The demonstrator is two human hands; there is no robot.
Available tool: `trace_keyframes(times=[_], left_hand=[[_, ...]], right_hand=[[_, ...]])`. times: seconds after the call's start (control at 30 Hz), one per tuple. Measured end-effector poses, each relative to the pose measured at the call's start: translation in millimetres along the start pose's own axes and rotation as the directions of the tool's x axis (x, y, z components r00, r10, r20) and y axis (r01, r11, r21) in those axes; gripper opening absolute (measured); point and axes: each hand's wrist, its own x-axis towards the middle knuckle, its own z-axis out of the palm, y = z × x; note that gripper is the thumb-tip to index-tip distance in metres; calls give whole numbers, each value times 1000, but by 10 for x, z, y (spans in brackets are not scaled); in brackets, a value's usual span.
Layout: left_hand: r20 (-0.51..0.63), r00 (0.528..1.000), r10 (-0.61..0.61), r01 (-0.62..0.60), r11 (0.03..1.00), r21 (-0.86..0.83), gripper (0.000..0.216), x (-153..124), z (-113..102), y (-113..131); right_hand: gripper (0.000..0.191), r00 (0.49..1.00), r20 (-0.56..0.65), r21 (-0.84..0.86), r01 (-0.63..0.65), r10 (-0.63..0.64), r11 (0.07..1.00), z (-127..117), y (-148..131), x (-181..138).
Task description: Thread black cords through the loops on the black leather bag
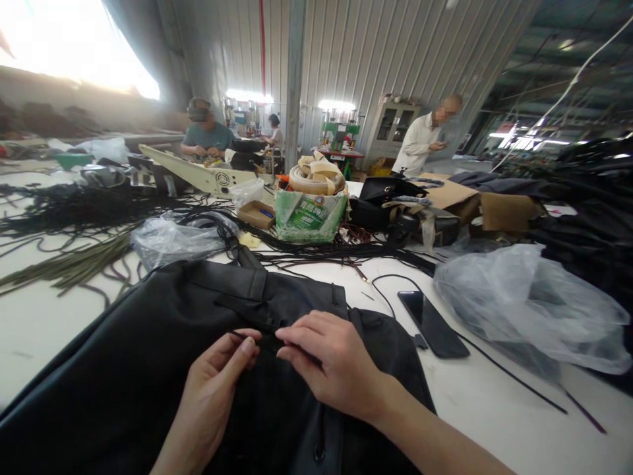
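A large black leather-like bag (148, 343) lies across the white table in front of me, with metal eyelets (319, 452) along a strip. Above it my left hand (217, 376) is closed, thumb and forefinger pinching a thin black cord (238, 335). My right hand (326, 356) is just to the right, fingertips pressed together close to the same dark cord. What lies between the right fingertips is hidden. Dark cord against dark material makes its path hard to follow.
A black phone (434, 324) and a clear plastic bag (534, 303) lie to the right. Behind the black bag stand a green-and-white tub (311, 216) of rolled tape and bundles of black cords (386, 254). Olive cords (84, 260) lie left. Several people work farther back.
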Motion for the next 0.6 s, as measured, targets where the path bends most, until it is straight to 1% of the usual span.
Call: trace_keyframes(times=[0.1, 0.17, 0.27, 0.4, 0.53, 0.6], left_hand=[[11, 1000, -7, 7, 1000, 4, 62, -1, -5, -8], [6, 1000, -4, 4, 1000, 4, 61, 1, -18, -26], [22, 1000, 18, -19, 999, 38, 57, 11, -45, -62], [50, 998, 40, -44, 996, 74, 54, 28, -78, -108], [84, 992, 94, -104, 988, 114, 46, 33, -95, -130], [82, 990, 112, -122, 985, 126, 44, 28, -90, -125]], right_hand=[[25, 994, 101, -104, -19, 29, 994, 98, -40, -42], [20, 989, 124, -122, -62, 77, 991, 143, -33, -72], [14, 983, 117, -78, -132, 141, 988, 153, -9, -94], [15, 974, 128, -31, -184, 186, 982, 123, -16, -88], [14, 960, 154, -10, -234, 233, 972, 119, -31, -81], [13, 954, 167, -8, -252, 250, 968, 125, -29, -82]])
